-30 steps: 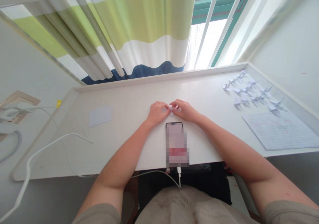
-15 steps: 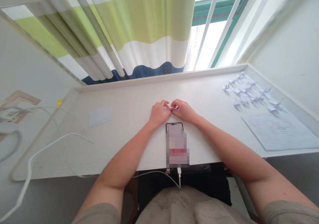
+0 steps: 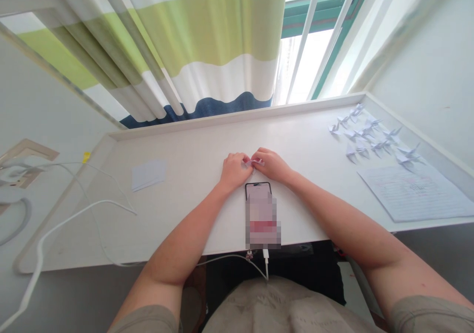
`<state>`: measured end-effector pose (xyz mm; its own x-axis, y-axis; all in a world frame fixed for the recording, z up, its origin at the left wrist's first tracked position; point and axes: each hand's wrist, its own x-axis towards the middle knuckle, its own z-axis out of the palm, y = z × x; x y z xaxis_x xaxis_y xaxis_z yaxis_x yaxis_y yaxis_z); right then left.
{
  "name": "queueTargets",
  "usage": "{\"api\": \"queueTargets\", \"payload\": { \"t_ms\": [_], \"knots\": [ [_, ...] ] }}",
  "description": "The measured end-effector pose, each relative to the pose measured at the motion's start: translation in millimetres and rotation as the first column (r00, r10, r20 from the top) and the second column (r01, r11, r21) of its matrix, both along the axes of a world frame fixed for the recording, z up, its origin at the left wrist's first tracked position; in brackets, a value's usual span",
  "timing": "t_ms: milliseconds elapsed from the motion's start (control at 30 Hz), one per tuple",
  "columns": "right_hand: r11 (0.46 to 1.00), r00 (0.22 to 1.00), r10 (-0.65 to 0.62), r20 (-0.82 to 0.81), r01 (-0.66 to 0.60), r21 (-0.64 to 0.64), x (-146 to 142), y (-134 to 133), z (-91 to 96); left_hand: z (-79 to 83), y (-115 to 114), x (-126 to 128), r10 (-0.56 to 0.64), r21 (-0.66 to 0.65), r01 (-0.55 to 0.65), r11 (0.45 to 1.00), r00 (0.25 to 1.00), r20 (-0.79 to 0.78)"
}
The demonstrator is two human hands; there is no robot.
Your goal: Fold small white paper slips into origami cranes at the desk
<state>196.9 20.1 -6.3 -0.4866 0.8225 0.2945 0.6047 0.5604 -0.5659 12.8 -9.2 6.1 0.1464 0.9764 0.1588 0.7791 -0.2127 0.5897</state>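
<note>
"So where's the folded paper [image 3: 258, 162]?"
"Between the left hand [image 3: 235, 170] and right hand [image 3: 273, 165], just beyond the smartphone [image 3: 262, 212], pinched in the fingertips of both."
"How would it handle?"
"Probably feather-light, crisp along creases, easily torn or crumpled; I'd hold it lightly by its outer edges, thumb against finger."

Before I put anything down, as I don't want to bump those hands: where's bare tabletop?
Bare tabletop lies between the loose sheets and the left hand, and between the right hand and the paper cranes. Crowded: the right end, and around the phone.
</note>
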Motion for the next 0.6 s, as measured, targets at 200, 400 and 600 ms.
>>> {"api": "queueTargets", "payload": {
  "t_ms": [200,400,600],
  "knots": [
    [0.992,0.979,0.021,0.201,-0.046,0.121,-1.3,1.3,-2.9,-4.1,0.6,-0.6,0.0,0.001,0.0,1.0,1.0,-0.029],
    [0.981,0.969,-0.028,0.245,-0.021,0.195,-7.1,-1.4,-3.9,-6.4,1.0,0.7,0.007,-0.014,-0.008,1.0,0.998,-0.061],
    [0.99,0.984,-0.072,0.165,0.05,0.132,-5.9,0.1,-1.0,-4.6,-0.4,1.4,0.024,-0.006,-0.024,1.0,0.999,-0.037]
  ]
}}
